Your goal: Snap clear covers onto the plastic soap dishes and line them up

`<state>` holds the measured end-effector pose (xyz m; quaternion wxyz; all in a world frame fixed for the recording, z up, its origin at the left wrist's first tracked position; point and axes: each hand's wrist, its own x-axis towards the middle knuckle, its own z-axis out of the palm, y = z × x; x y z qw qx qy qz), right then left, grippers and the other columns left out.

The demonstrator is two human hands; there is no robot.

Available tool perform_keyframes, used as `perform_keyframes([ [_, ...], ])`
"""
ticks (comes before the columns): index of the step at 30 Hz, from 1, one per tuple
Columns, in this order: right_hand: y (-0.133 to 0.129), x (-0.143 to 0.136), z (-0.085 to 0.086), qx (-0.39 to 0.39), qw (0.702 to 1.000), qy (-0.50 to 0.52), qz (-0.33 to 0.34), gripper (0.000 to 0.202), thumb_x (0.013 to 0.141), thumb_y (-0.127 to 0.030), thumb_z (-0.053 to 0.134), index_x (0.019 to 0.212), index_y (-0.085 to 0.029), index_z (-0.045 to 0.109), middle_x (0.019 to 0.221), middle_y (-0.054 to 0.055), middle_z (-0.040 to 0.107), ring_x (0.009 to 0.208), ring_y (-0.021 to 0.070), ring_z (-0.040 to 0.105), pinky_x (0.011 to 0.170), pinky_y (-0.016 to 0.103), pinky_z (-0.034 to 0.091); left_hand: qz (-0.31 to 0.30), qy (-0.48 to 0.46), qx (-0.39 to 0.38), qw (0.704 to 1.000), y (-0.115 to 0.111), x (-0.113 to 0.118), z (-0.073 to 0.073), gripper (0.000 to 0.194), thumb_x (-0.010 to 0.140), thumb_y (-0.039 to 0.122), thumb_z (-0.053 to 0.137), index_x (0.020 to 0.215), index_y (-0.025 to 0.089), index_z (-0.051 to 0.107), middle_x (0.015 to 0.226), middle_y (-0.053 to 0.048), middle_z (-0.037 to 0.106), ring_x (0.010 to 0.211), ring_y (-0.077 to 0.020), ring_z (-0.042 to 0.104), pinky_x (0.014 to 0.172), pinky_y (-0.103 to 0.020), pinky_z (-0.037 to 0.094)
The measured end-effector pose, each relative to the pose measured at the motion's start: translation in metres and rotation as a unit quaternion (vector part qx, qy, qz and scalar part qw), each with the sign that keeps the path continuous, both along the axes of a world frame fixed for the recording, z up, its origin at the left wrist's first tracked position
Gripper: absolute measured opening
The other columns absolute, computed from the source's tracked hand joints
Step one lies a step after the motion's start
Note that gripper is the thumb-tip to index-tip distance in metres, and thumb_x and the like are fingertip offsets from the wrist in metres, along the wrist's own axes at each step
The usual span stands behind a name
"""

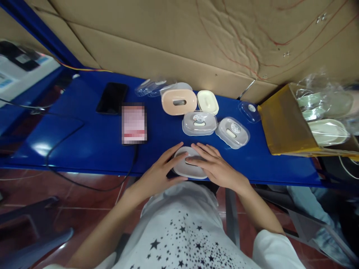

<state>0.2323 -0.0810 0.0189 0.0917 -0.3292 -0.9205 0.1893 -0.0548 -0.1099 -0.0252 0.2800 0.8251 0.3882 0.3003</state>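
A small oval grey-white soap box [187, 164] lies at the near edge of the blue table [92, 138]. My left hand [158, 172] cups its left side with the fingers curled round the rim. My right hand [214, 165] lies flat over its right half and top, pressing on it. Just beyond stand two closed boxes with clear lids [199, 123] [232, 132], a peach-coloured box base [178, 101] and a cream oval lid or tray [208, 101].
A black phone [112, 98] and a blurred pink-screened device [134, 123] with a black cable lie at the left. Clear lids [153, 87] rest by the cardboard wall. A yellow-brown carton [283, 123] with bagged green boxes [322, 112] stands at the right.
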Motion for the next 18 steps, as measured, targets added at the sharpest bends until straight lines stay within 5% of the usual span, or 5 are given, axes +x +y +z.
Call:
perform_keyframes([
  [2,-0.001,-0.004,-0.001,0.004,1.000,0.002,0.006,0.048,0.113,-0.026,0.056,0.161,-0.031,0.057,0.186,0.005,0.022,0.172,0.0260,0.022,0.137,0.058,0.034,0.006,-0.016,0.011,1.000,0.000,-0.001,-0.002,0.066,0.103,0.046,0.076,0.163,0.037,0.049,0.178,-0.010,0.040,0.160,-0.0321,0.048,0.127,-0.057,0.051],
  [5,-0.003,-0.010,-0.007,0.024,1.000,0.001,0.010,0.066,0.105,-0.056,0.070,0.161,-0.026,0.057,0.185,0.011,0.022,0.172,0.0332,0.023,0.136,0.063,0.032,0.018,-0.022,0.024,0.999,0.000,0.000,-0.008,0.063,0.102,0.044,0.077,0.159,0.034,0.054,0.176,-0.011,0.042,0.158,-0.0325,0.052,0.125,-0.056,0.053],
  [10,0.009,0.014,0.007,0.086,0.994,0.072,0.008,0.062,0.110,-0.060,0.058,0.163,-0.029,0.056,0.177,0.009,0.044,0.164,0.0306,0.042,0.134,0.058,0.038,0.042,0.020,0.057,0.997,-0.002,0.006,-0.013,0.065,0.104,0.039,0.076,0.163,0.034,0.050,0.180,-0.014,0.036,0.162,-0.0387,0.045,0.123,-0.064,0.053],
  [14,0.062,0.084,0.029,0.179,0.947,0.172,-0.206,0.051,0.118,-0.050,0.034,0.153,-0.032,0.065,0.162,0.007,0.063,0.156,0.0303,0.053,0.130,0.060,0.042,0.037,0.025,0.045,0.998,-0.004,0.008,-0.003,0.065,0.104,0.034,0.075,0.164,0.035,0.049,0.182,-0.013,0.032,0.163,-0.0376,0.043,0.125,-0.062,0.051],
  [18,0.135,0.156,0.009,0.172,0.902,0.033,-0.394,0.067,0.112,-0.059,0.039,0.159,-0.014,0.056,0.169,0.023,0.051,0.161,0.0370,0.045,0.131,0.064,0.036,0.029,0.028,0.008,0.999,-0.004,0.006,0.008,0.062,0.105,0.034,0.071,0.163,0.035,0.047,0.181,-0.012,0.032,0.163,-0.0360,0.043,0.130,-0.060,0.047],
])
